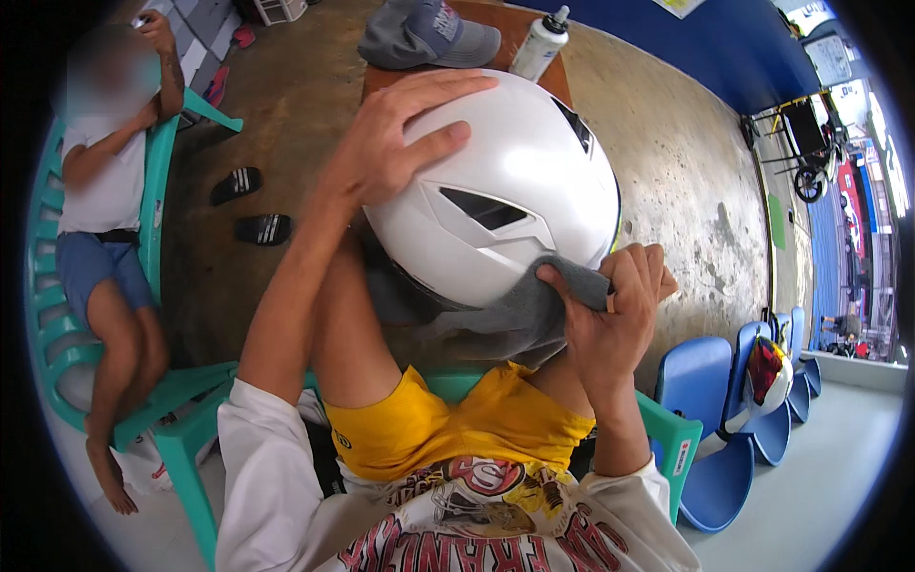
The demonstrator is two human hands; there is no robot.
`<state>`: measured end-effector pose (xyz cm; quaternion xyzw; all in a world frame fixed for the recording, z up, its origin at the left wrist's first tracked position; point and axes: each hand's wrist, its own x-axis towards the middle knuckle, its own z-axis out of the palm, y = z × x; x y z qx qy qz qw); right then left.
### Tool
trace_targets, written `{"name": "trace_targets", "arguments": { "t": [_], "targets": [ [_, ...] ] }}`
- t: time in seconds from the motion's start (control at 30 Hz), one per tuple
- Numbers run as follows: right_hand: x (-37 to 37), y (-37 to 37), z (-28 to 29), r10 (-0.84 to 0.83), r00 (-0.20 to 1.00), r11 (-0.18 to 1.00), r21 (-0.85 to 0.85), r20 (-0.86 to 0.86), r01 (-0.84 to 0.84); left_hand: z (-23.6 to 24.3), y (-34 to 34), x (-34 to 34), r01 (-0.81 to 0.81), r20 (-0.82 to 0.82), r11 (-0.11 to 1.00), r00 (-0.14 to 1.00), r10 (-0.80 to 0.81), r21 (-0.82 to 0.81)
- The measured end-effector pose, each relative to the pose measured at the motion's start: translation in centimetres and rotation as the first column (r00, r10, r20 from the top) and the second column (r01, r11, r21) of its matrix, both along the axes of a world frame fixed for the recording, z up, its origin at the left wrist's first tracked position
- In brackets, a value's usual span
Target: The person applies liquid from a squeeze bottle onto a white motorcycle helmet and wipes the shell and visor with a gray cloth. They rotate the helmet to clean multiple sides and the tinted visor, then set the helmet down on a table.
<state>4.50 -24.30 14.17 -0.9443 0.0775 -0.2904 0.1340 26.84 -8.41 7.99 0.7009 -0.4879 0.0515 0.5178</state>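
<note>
A glossy white motorcycle helmet (510,143) with black vents sits tilted in front of me, over my knees. My left hand (396,138) lies flat on its upper left side, fingers stretched out and thumb apart. Pinched between the thumb and curled fingers of my right hand (615,305) is a grey cloth (562,296). That cloth touches the helmet's lower right edge, and its loose end hangs below, blurred by motion. The underside of the helmet is hidden from view.
Behind the helmet, a brown table (496,16) holds a grey cap (429,38) and a white bottle (540,46). Another person sits left on a green bench (157,205). Black slippers (262,229) lie on the floor. Blue chairs (696,377) stand at right, with another helmet (777,381).
</note>
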Motion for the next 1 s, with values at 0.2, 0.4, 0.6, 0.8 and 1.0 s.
{"name": "trace_targets", "arguments": {
  "t": [0.2, 0.4, 0.6, 0.8, 1.0],
  "targets": [
    [-0.1, 0.3, -0.9, 0.043, 0.999, 0.999, -0.019, -0.014, -0.043, 0.2, -0.2, -0.1, 0.026, -0.037, 0.999, 0.999, -0.027, -0.023],
    [0.2, 0.2, 0.3, 0.004, 0.999, 0.996, 0.092, 0.033, -0.007, 0.6, 0.0, -0.5, 0.002, -0.031, 1.000, 1.000, -0.001, 0.020],
    [-0.7, 0.0, -2.6, 0.016, 0.996, 0.996, 0.087, 0.082, -0.024, 1.2, -0.3, -0.4, 0.062, -0.092, 0.998, 0.994, -0.059, 0.032],
    [-3.0, -4.8, -4.6, -0.146, 0.989, 0.864, 0.491, 0.027, 0.114, 1.8, -0.7, -0.7, 0.026, -0.114, 0.997, 0.993, -0.018, 0.072],
    [-0.4, -8.2, -4.6, -0.134, 0.987, 0.602, 0.783, -0.093, 0.156, 1.9, -0.8, -0.7, 0.006, -0.102, 0.994, 0.995, 0.006, 0.110]
  ]
}}
